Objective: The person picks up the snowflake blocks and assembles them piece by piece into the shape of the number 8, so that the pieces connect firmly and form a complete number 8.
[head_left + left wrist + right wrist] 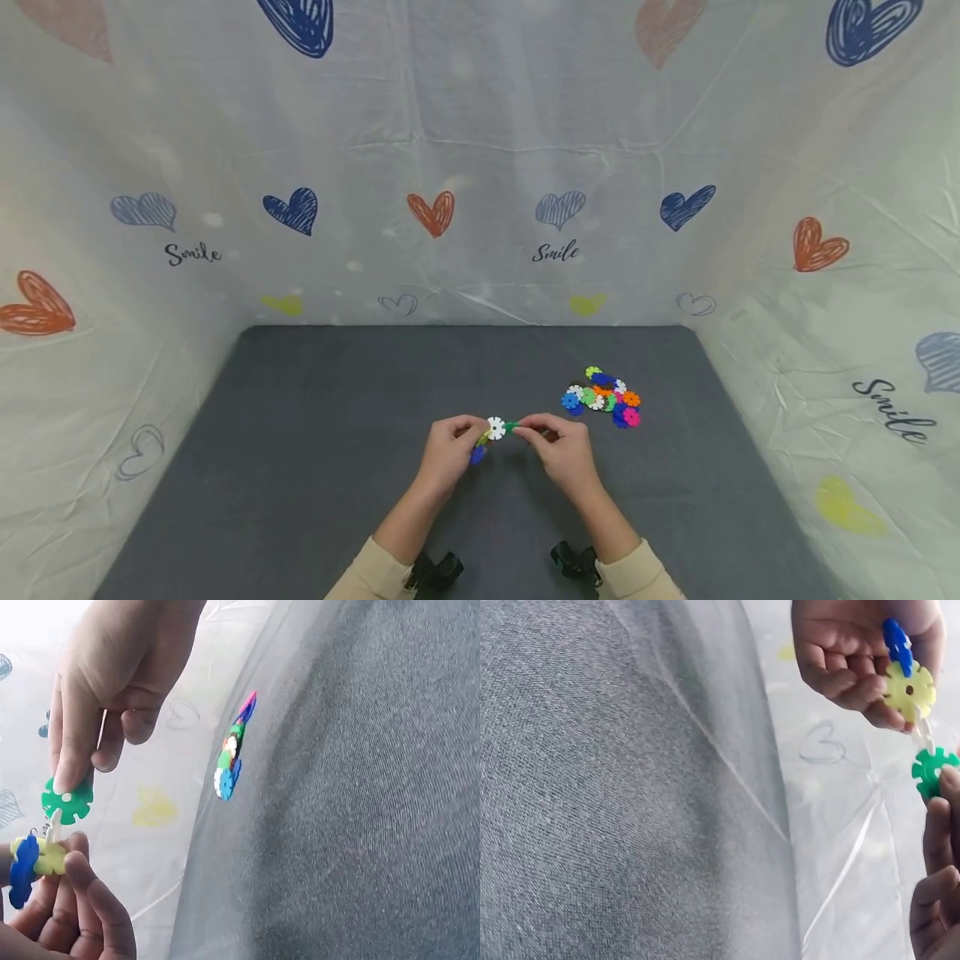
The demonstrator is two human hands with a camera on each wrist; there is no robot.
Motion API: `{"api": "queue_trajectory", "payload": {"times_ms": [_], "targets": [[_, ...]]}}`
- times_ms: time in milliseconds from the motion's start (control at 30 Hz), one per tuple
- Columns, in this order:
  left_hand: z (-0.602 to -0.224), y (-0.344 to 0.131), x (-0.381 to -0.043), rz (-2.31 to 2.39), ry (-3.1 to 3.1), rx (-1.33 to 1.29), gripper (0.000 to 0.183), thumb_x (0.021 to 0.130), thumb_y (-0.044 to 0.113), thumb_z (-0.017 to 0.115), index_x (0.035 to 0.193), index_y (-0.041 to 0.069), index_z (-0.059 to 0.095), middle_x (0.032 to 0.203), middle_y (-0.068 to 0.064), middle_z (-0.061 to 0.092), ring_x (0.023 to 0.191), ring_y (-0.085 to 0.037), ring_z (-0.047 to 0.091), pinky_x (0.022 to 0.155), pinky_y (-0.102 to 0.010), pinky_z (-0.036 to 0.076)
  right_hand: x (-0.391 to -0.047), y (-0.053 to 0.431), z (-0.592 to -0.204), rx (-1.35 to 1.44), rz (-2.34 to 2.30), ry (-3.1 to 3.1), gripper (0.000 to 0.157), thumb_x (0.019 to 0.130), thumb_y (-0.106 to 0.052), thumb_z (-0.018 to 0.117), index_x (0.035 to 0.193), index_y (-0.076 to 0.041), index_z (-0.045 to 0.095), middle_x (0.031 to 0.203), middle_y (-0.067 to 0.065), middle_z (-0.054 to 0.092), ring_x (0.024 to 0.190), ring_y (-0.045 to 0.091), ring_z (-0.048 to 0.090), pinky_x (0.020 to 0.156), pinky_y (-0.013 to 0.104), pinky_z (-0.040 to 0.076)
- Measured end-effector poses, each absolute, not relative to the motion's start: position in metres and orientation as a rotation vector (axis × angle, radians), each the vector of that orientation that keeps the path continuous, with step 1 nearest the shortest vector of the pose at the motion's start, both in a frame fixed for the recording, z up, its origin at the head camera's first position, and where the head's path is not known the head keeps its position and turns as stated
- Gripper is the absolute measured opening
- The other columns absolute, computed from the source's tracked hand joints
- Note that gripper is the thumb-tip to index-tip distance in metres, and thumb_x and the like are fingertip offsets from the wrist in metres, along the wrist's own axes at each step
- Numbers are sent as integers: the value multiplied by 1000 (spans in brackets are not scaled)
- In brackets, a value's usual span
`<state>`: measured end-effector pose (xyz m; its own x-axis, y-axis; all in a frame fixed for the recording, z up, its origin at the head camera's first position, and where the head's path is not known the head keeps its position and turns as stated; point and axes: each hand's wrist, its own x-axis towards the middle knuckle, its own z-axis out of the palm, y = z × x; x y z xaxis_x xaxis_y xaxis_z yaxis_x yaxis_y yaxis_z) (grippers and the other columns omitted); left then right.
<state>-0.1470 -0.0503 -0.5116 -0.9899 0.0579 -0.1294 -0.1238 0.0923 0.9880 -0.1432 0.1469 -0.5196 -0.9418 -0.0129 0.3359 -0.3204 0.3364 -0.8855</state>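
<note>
Above the table, both hands hold a short chain of notched plastic snowflake discs. My left hand [446, 454] pinches the yellow disc [51, 856], which has a blue disc [24, 871] slotted into one side. A white disc [496, 428], seen edge-on in the wrist views, joins the yellow one to a green disc [67, 801]. Thumb and finger of my right hand [564, 450] pinch the green disc at its outer side. In the right wrist view the green disc [934, 772] hangs at the white one's edge, partly covered by the fingertips.
To the right, beyond the right hand, a cluster of joined discs [611, 398] in several colours lies on the dark grey table [337, 400]. A pale curtain [480, 275] with printed hearts closes off the back and sides. Black wrist mounts [438, 571] sit by both sleeves.
</note>
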Motion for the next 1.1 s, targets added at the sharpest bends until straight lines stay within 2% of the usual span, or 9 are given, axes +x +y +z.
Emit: {"api": "queue_trajectory", "payload": {"times_ms": [100, 267, 367, 467, 600, 800, 933, 1000, 1100], "targets": [[-511, -49, -147, 2040, 2195, -47, 24, 98, 21, 68, 95, 0, 77, 84, -10, 74, 72, -15, 65, 66, -26, 53, -143, 146, -519, 364, 1595, -2290, 7, 83, -10, 82, 85, -16, 78, 77, 0, 75, 56, 24, 60, 51, 23, 47], [-507, -45, -144, 2095, 2132, -40, 23, 98, 17, 66, 97, -4, 76, 85, -13, 74, 73, -19, 68, 65, -25, 55, -138, 140, -508, 478, 1515, -2174, 11, 78, 8, 80, 82, -1, 76, 74, 12, 73, 56, 25, 58, 55, 20, 49], [-506, -42, -142, 2138, 2083, -79, 24, 99, 16, 67, 98, -6, 75, 85, -14, 74, 73, -19, 69, 65, -25, 55, -135, 136, -503, 499, 1526, -2120, 11, 78, 12, 79, 82, 3, 75, 73, 14, 72, 57, 22, 58, 57, 20, 49], [-505, -43, -140, 2146, 2040, -86, 25, 99, 17, 66, 99, -7, 74, 84, -13, 74, 70, -16, 68, 66, -26, 57, -139, 139, -512, 503, 1596, -2113, 10, 81, 7, 79, 85, -3, 77, 74, 10, 72, 59, 19, 58, 58, 22, 50], [-502, -49, -145, 2086, 1975, -22, 28, 99, 16, 60, 98, -8, 73, 83, -14, 75, 70, -17, 69, 70, -28, 56, -139, 144, -505, 488, 1693, -2166, 8, 85, 2, 78, 86, -5, 78, 80, 10, 73, 63, 18, 60, 58, 26, 52], [-499, -52, -152, 1973, 1933, 5, 38, 102, 28, 51, 92, -3, 71, 78, -4, 74, 74, -14, 66, 70, -30, 49, -140, 149, -493, 584, 1692, -2134, 9, 81, 11, 77, 84, 2, 76, 84, 15, 73, 67, 20, 62, 55, 23, 48], [-500, -53, -152, 1905, 1976, 162, 35, 101, 29, 60, 94, -1, 76, 82, -8, 76, 77, -15, 67, 75, -31, 53, -145, 156, -501, 652, 1649, -2122, 14, 78, 15, 76, 87, 4, 77, 85, 19, 72, 68, 23, 62, 53, 24, 48], [-500, -54, -151, 1896, 1993, 234, 30, 98, 25, 65, 96, -1, 78, 85, -11, 77, 79, -16, 69, 77, -32, 56, -148, 161, -509, 619, 1634, -2149, 17, 80, 13, 77, 92, 2, 77, 88, 18, 73, 71, 22, 64, 56, 23, 50], [-500, -55, -150, 1910, 1973, 260, 28, 98, 22, 65, 98, -2, 78, 89, -15, 77, 79, -16, 71, 77, -32, 57, -152, 175, -519, 497, 1609, -2223, 18, 83, 4, 78, 99, -4, 78, 92, 15, 75, 74, 16, 66, 60, 21, 52]]}}
